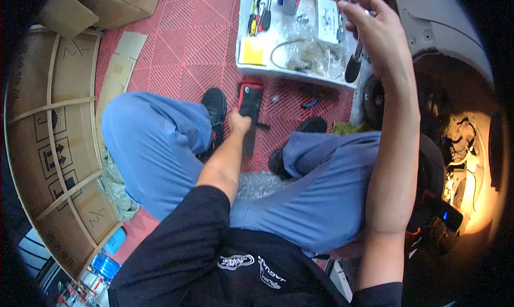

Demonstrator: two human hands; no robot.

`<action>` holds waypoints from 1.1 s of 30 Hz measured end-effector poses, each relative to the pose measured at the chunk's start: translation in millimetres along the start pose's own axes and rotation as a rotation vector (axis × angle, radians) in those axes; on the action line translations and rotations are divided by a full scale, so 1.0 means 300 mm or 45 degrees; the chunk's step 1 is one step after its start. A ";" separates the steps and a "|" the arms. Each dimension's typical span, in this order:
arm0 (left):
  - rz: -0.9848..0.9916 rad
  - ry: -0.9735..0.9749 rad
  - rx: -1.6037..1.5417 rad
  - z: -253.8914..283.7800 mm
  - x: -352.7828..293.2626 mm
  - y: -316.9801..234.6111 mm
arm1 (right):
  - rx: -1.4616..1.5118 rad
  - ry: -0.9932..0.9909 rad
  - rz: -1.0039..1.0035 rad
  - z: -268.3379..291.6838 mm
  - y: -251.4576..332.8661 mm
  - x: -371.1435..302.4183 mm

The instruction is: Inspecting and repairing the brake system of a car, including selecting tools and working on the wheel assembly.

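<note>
Red floor (176, 44), white tray (294, 77) on it, and just this side of that, a red-and-black case (250, 97) in the left hand's (239, 123) grasping fingers, while the right hand (381, 36) grips a black-handled tool (353, 69) at the tray's right edge

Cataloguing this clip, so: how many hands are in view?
2: the left hand on the black-and-red pouch, the right hand holding a black-handled tool over the white tray.

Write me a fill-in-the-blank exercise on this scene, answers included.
The right hand holds a tool whose handle is coloured ____.
The left hand touches a case coloured black and ____.
The square item in the near left corner of the white tray is coloured ____.
Missing words: black; red; yellow.
</note>
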State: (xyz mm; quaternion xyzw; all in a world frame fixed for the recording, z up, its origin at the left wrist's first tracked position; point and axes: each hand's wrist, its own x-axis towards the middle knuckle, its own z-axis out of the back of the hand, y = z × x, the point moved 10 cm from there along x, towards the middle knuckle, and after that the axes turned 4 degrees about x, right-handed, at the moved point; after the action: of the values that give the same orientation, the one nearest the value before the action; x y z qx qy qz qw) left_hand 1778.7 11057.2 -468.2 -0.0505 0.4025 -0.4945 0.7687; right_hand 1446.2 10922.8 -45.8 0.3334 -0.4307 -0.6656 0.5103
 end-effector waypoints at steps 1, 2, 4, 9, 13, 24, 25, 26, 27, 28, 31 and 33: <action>0.107 -0.045 0.031 0.023 0.014 0.062 | 0.028 -0.006 0.043 -0.018 0.039 -0.012; 0.214 -0.107 0.056 0.059 0.038 0.126 | 0.051 0.019 0.047 -0.072 0.135 -0.033; 0.324 -0.037 0.028 0.044 0.032 0.149 | -0.330 -0.143 -0.330 -0.080 0.235 -0.118; 0.208 -0.330 0.344 0.065 -0.096 -0.042 | -0.192 0.179 -0.085 -0.103 -0.068 0.003; 0.092 -0.404 0.465 0.089 -0.114 -0.053 | -0.306 0.355 -0.061 -0.208 -0.101 -0.003; -0.094 -0.142 0.123 -0.003 -0.140 -0.153 | -0.569 0.938 -0.169 -0.461 -0.197 -0.174; -0.105 -0.084 0.176 -0.011 -0.133 -0.167 | -0.540 0.911 -0.081 -0.460 -0.164 -0.162; -0.115 -0.026 0.230 -0.019 -0.124 -0.181 | -0.522 0.879 -0.055 -0.452 -0.146 -0.147; -0.129 0.015 0.332 -0.025 -0.127 -0.191 | -0.503 0.846 -0.029 -0.444 -0.130 -0.132; -0.067 0.092 0.424 -0.033 -0.101 -0.148 | -0.455 0.825 -0.035 -0.458 -0.111 -0.116; -0.017 0.337 0.775 -0.063 -0.073 -0.075 | -0.469 0.773 0.139 -0.469 -0.057 -0.088; -0.083 0.474 1.028 -0.080 -0.168 -0.173 | -0.290 0.797 0.395 -0.373 -0.020 -0.127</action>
State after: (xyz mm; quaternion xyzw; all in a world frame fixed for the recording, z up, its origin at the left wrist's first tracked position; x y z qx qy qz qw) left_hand 1715.9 11079.1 -430.9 0.3307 0.3068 -0.6368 0.6253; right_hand 1552.5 10934.1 -96.6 0.3928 -0.2220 -0.4897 0.7460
